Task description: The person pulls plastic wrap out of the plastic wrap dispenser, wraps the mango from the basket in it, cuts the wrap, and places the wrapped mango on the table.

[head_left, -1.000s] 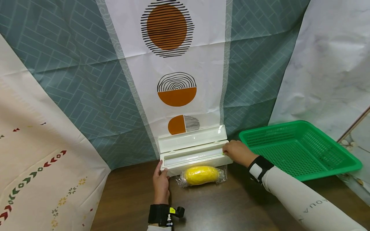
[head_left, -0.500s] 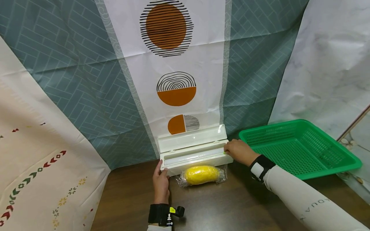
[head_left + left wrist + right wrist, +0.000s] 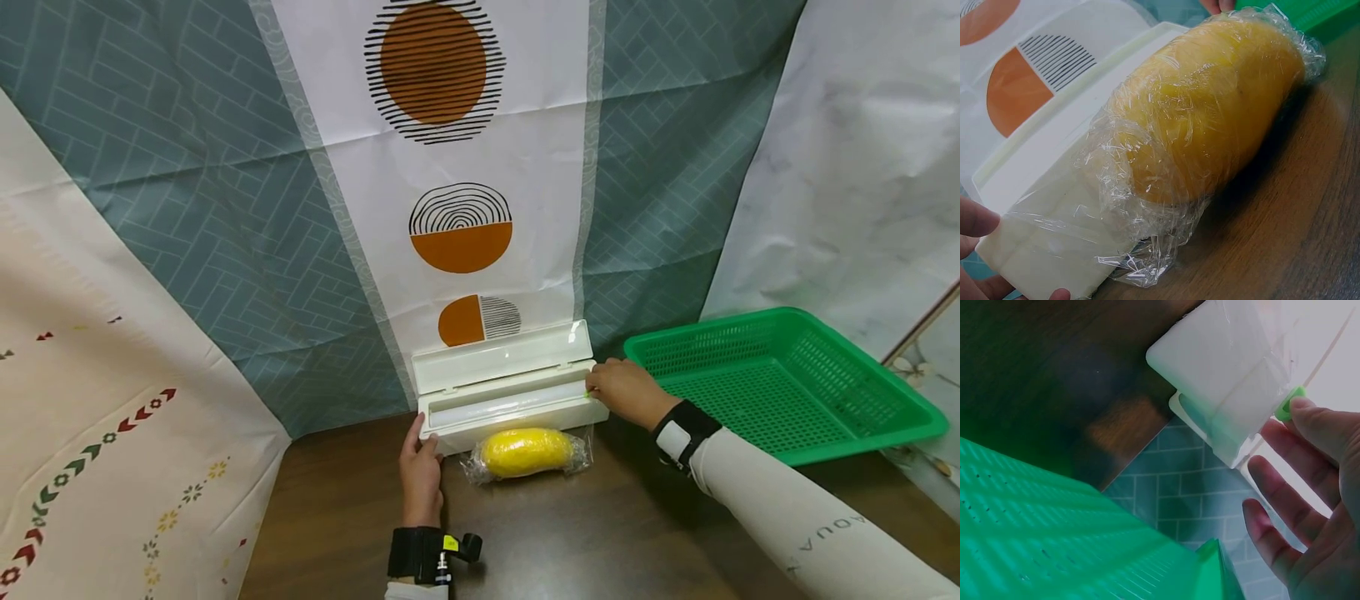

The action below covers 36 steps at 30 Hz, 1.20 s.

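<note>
A white cling film dispenser [image 3: 517, 416] lies with its lid [image 3: 502, 357] raised and a film roll [image 3: 510, 404] inside. My left hand [image 3: 422, 479] grips its left end. At its right end my right hand [image 3: 626, 392] pinches a small green slide cutter [image 3: 1291, 403] between thumb and index finger; the other fingers are spread loosely in the right wrist view. In front of the dispenser lies a yellow oblong item [image 3: 1210, 106] wrapped in cling film, probably a fruit. Film from the wrapping stretches toward my left fingers in the left wrist view.
A green perforated plastic basket [image 3: 862, 442] stands to the right, close to my right forearm. The brown wooden table [image 3: 570, 533] ends at patterned wall coverings [image 3: 637, 250] behind the dispenser.
My right hand has slid slightly rightward along the dispenser's front edge with the green slide cutter. The left hand, dispenser and wrapped item keep their places; the head view shifts a little.
</note>
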Available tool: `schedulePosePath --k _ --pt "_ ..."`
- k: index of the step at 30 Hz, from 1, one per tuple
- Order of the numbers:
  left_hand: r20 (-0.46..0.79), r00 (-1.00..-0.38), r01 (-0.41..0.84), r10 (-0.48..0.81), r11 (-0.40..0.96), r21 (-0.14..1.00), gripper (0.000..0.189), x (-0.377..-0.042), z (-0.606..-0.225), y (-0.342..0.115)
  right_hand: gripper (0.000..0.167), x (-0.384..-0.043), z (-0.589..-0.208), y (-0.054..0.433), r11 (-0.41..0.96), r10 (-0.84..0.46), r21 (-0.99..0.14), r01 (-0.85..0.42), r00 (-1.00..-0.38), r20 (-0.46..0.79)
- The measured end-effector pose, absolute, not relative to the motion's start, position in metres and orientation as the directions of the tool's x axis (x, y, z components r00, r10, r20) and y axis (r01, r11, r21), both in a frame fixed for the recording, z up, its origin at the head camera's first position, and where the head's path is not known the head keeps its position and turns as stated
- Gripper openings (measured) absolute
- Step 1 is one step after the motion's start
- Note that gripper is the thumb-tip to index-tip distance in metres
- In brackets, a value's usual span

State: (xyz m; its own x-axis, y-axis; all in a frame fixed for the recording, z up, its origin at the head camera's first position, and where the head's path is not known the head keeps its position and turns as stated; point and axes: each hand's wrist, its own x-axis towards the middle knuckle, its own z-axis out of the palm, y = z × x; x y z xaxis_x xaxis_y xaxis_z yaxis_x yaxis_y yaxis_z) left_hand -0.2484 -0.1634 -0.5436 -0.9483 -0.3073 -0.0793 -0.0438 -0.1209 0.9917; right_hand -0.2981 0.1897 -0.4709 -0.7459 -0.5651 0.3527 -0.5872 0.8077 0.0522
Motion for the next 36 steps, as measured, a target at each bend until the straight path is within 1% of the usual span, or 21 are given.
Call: schedulePosePath --k 13,20,29,36 --pt "-0.086 -0.946 -0.049 -0.313 -0.124 0.991 0.049 -0.2515 -0.5463 -0.1613 0.01 -0.2974 -0.474 0.1957 0.801 -0.569 0.065 -0.595 -0.722 0.394" --pt "-0.088 -0.945 -0.053 -0.315 -0.118 0.992 0.049 -0.2506 -0.5454 -0.1609 0.01 -0.2984 -0.4753 0.1969 0.8 -0.568 0.051 -0.597 -0.728 0.383" --pt "-0.091 -0.943 -0.053 -0.321 -0.125 0.991 0.049 -0.251 -0.5438 -0.1625 0.012 -0.2983 -0.4745 0.197 0.806 -0.567 0.069 -0.588 -0.734 0.373" --pt "-0.089 -0.944 -0.051 -0.317 -0.125 0.991 0.049 -0.2499 -0.5436 -0.1616 0.01 -0.2976 -0.4736 0.199 0.809 -0.56 0.052 -0.585 -0.741 0.371"
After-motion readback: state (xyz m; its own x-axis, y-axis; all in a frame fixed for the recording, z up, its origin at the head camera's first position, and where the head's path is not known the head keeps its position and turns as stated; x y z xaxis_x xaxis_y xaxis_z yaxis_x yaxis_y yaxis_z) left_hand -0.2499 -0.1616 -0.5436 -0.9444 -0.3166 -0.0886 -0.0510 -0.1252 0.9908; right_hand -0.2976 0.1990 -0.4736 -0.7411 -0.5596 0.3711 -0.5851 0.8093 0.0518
